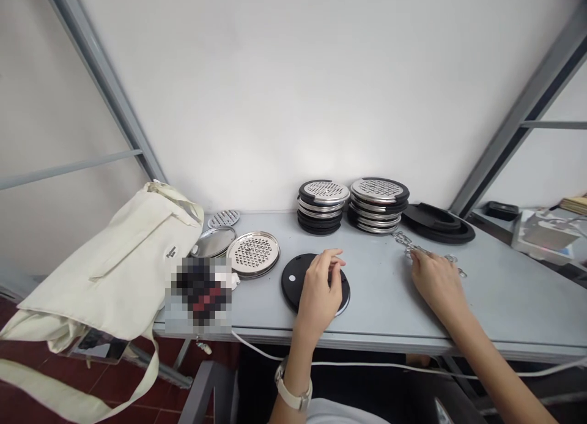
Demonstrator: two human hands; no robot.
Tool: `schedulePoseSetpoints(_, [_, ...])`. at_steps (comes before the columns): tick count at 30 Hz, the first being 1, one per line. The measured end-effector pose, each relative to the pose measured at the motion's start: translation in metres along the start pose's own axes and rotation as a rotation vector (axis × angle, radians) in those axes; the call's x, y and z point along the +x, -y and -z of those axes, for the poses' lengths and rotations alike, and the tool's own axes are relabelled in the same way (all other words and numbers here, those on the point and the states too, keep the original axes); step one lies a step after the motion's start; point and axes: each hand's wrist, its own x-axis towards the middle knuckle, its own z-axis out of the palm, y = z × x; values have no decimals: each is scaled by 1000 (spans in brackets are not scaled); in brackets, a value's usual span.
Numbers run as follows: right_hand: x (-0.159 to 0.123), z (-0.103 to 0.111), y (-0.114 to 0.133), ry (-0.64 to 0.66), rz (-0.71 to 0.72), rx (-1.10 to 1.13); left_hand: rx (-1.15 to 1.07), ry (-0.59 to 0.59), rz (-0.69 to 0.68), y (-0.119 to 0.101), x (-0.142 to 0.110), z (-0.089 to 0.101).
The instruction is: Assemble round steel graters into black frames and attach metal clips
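Note:
My left hand (320, 289) is over a round black plastic disc (292, 292) with a white spot, near the table's front edge. Its thumb and fingers curl together in a loose pinch, and anything between them is too small to make out. Farther right, my right hand (438, 283) is closed at a scatter of small metal wire clips (403, 239), fingers bent downward. The fingertips touch the clips, but what they grip is hidden. Left of the disc lies a stack of round metal grater plates (254, 252).
Two stacks of black-rimmed graters (323, 207) (378, 204) stand by the wall, beside black plastic rings (440, 223). Plain metal discs (214, 240) and a small grater plate (224, 218) lie left. A cream bag (123, 259) overhangs the left end; a white cable (367, 364) runs along the front.

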Motion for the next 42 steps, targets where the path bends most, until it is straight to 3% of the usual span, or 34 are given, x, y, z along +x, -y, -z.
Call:
schedulePoseSetpoints(4, [-4, -3, 1, -124, -76, 83, 29, 19, -30, -13, -5, 14])
schedulePoseSetpoints(9, [-14, 13, 16, -193, -52, 356, 165, -43, 97, -13, -10, 33])
schedulePoseSetpoints(11, [-22, 26, 26, -99, 46, 572, 205, -46, 145, -8, -12, 43])
schedulePoseSetpoints(14, [-34, 46, 46, 211, 151, 941, 294, -96, 212, 1, -18, 62])
schedulePoseSetpoints(18, [-42, 62, 73, 459, -22, 1265, 447, -56, 335, 16, -30, 90])
schedulePoseSetpoints(21, [-43, 68, 85, 600, -96, 1429, 516, 66, 441, 24, -35, 100])
schedulePoseSetpoints(24, [-42, 71, 92, 704, -119, 1525, 489, 166, 470, 22, -34, 95])
schedulePoseSetpoints(30, [-39, 67, 98, 799, -236, 1692, 764, 122, 474, 9, -28, 75])
schedulePoseSetpoints(36, [-41, 57, 95, 804, -209, 1647, 669, 158, 463, 8, -30, 80])
schedulePoseSetpoints(42, [-42, 71, 90, 756, -274, 1628, 497, 51, 418, -1, -27, 73])
